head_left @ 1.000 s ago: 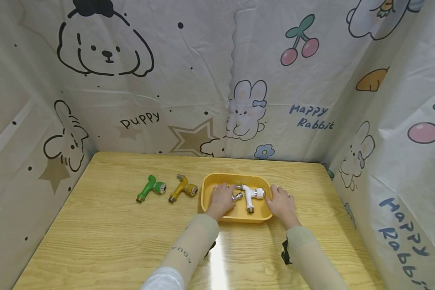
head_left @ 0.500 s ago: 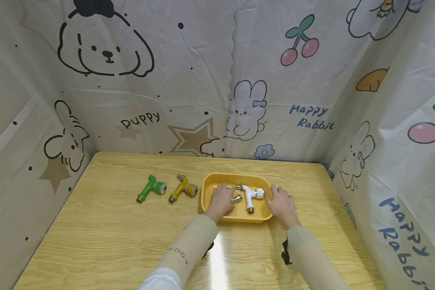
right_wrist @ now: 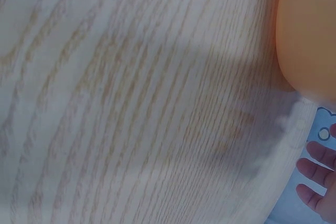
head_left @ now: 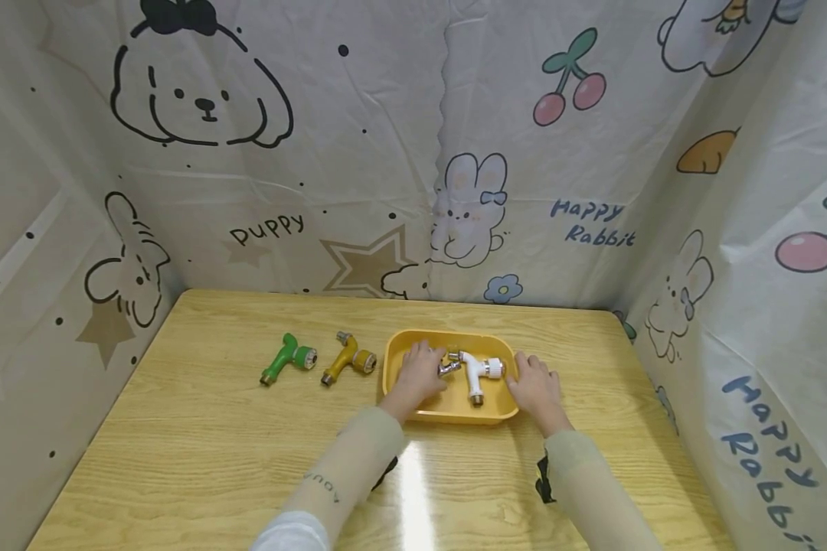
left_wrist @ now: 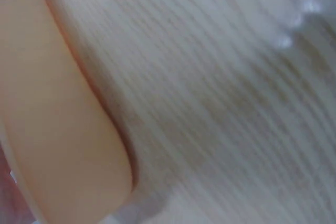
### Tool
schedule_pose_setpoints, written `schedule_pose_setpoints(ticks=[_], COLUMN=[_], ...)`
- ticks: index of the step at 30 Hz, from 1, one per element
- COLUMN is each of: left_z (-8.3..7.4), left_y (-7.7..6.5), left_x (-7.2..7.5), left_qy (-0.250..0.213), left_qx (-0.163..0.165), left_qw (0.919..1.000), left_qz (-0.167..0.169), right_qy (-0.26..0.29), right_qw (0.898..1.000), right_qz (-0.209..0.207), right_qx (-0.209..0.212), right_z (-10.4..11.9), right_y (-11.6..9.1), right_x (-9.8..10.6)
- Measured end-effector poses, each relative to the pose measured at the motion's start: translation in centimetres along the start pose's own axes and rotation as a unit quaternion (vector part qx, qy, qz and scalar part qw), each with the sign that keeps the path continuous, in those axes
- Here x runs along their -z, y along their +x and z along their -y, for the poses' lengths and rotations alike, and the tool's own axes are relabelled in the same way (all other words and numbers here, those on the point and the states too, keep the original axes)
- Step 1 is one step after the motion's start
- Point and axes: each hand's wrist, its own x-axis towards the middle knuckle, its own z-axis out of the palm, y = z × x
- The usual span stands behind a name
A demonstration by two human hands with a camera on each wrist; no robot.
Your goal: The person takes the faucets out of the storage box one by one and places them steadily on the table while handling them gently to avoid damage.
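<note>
In the head view my left hand (head_left: 420, 373) reaches into the left part of a yellow plastic tray (head_left: 455, 418). Its fingers are curled over a silver faucet (head_left: 449, 369), most of which the hand hides. Just right of that lies a white faucet (head_left: 476, 375) with a ribbed white knob, also in the tray. My right hand (head_left: 536, 389) rests against the tray's right rim with its fingers extended. The right wrist view catches some of its fingertips (right_wrist: 314, 174), held apart, beside the tray's corner (right_wrist: 310, 35). Only the tray's outer wall (left_wrist: 63, 103) fills the left wrist view's left side.
Left of the tray, a green faucet (head_left: 288, 359) and a dark yellow faucet (head_left: 348, 359) lie side by side on the wooden table (head_left: 200, 459). A printed cloth (head_left: 358, 153) hangs behind the table and along both sides.
My left hand has shifted slightly, its wrist and forearm swinging left. The visible end of the silver faucet has turned and moved a little under the fingers. The right hand has stayed at the rim.
</note>
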Motion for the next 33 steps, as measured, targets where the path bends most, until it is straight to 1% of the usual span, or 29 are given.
schedule_pose_setpoints(ticks=[6, 14, 23, 33], left_z=[0.0, 0.5, 1.4, 2.4], left_y=[0.1, -0.1, -0.9, -2.4], left_x=[1.1, 2.7, 3.8, 4.8], left_qy=[-0.02, -0.024, -0.022, -0.024], left_qx=[-0.013, -0.028, -0.049, -0.051], left_qw=[0.9997, 0.9988, 0.9969, 0.995], left_qz=[-0.006, -0.031, -0.058, -0.082], right_qy=[-0.001, -0.002, -0.006, -0.004], right_qw=[1.0, 1.0, 1.0, 1.0], right_qz=[0.002, -0.001, -0.001, 0.0], right_qx=[-0.001, 0.0, 0.004, 0.0], right_z=[0.0, 0.1, 0.1, 0.0], right_y=[-0.1, -0.1, 0.0, 0.0], right_x=[-0.1, 0.0, 0.1, 0.0])
